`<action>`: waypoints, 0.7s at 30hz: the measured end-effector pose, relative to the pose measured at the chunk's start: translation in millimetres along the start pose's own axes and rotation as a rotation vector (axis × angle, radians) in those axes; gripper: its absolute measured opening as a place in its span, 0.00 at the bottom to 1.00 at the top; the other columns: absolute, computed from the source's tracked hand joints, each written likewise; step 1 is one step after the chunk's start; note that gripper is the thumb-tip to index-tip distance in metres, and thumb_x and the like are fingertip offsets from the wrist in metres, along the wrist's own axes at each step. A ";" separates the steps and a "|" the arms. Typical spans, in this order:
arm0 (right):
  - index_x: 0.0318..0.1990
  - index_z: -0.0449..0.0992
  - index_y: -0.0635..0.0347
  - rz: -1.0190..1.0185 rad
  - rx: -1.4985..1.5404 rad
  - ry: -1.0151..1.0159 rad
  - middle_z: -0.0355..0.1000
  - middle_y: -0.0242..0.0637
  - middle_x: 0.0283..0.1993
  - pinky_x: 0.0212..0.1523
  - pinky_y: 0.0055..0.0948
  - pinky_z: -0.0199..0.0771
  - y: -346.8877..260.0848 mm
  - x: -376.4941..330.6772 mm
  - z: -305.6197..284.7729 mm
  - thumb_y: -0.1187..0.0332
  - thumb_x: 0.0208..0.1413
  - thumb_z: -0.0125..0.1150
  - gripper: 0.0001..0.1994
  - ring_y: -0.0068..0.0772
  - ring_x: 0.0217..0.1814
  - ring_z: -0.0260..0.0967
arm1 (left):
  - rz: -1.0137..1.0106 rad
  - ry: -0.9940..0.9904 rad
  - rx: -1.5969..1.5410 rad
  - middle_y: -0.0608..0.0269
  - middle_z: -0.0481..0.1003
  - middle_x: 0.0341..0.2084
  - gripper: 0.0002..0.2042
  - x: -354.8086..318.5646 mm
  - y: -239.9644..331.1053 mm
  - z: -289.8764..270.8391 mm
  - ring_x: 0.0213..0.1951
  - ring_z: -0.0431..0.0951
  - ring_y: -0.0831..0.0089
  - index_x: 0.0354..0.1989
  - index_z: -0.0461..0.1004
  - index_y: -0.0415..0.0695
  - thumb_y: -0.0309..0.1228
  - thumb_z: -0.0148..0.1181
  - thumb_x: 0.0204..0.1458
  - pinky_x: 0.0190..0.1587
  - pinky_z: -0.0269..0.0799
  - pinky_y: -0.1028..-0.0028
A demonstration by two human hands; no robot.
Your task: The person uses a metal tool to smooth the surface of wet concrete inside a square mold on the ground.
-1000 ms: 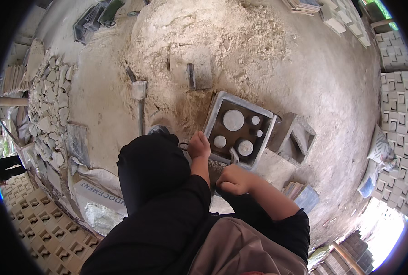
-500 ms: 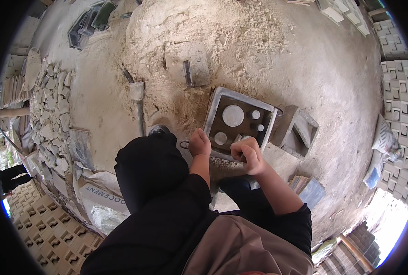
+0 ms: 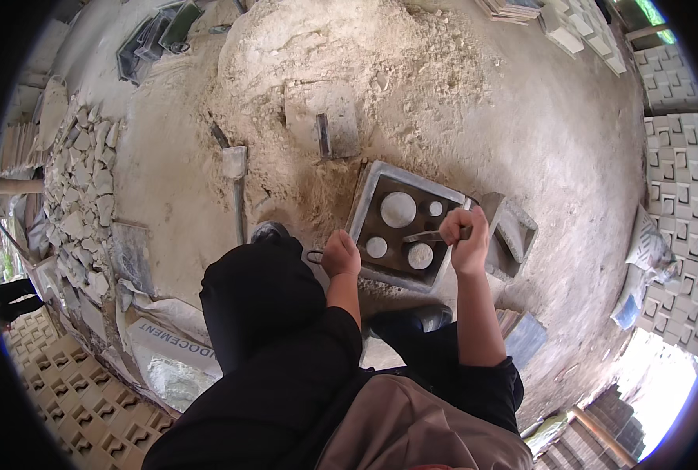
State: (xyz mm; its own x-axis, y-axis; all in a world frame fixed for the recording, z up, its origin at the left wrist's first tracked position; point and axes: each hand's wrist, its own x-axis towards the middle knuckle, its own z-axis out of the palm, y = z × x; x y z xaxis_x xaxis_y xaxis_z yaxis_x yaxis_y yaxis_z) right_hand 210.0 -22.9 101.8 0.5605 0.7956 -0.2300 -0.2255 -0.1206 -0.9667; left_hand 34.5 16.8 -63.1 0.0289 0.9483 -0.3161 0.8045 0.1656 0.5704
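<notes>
The square mould [image 3: 421, 181] lies on the dusty floor [image 3: 584, 157] just in front of the person, set askew so its far edge slopes down to the right. Its raised rim is pale grey and looks worn, framing a dark brown, fairly even bed. Round, chalky-white discs of differing sizes stand out from that bed: a large disc [image 3: 398, 209] towards the far left, a small disc [image 3: 436, 208] to its right, a medium disc [image 3: 376, 247] at the near left and another, rough-topped disc [image 3: 420, 255] at the near right.

The right hand [image 3: 467, 235], above the right side of the mould, is wrapped around a short-handled tool [image 3: 422, 236], whose narrow greyish end points left over the bed between the discs. The left hand [image 3: 340, 253] is at the near left of the rim with its fingers bunched; I cannot tell whether it grips anything. A dark wire loop [image 3: 313, 257] sits just left of it. A grey hollow box [image 3: 519, 235] lies beside the mould's right side.
</notes>
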 end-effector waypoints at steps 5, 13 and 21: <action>0.10 0.54 0.63 -0.051 -0.193 0.035 0.53 0.32 0.12 0.21 0.23 0.51 5.8 -13.2 5.9 0.59 0.58 0.28 0.25 0.24 0.16 0.49 | 0.011 -0.028 -0.003 0.52 0.71 0.25 0.15 -2.0 0.1 -1.1 0.29 0.71 0.51 0.24 0.68 0.43 0.38 0.36 0.52 0.31 0.66 0.57; 0.09 0.47 0.55 -0.318 0.275 0.521 0.45 0.30 0.09 0.23 0.25 0.47 21.1 -71.3 -14.2 0.60 0.57 0.29 0.23 0.24 0.15 0.41 | 0.063 0.020 -0.024 0.52 0.71 0.24 0.15 -3.4 -2.3 5.0 0.28 0.71 0.51 0.24 0.68 0.44 0.39 0.36 0.53 0.30 0.66 0.57; 0.10 0.48 0.55 -0.411 0.009 0.497 0.44 0.28 0.09 0.34 0.29 0.56 39.9 -96.5 2.3 0.61 0.59 0.26 0.23 0.24 0.15 0.43 | 0.026 -0.012 -0.008 0.51 0.71 0.23 0.16 -5.9 -0.9 1.6 0.28 0.71 0.50 0.24 0.68 0.44 0.40 0.35 0.52 0.30 0.65 0.55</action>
State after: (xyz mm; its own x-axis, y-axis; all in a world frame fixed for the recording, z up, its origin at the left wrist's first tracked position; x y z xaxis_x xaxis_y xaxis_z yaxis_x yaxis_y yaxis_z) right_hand 145.1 -103.1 85.6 0.9045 0.4052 0.1329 0.0812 0.1424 -0.9865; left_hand 34.5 10.6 -62.9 0.0572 0.9489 -0.3103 0.7986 0.1430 0.5847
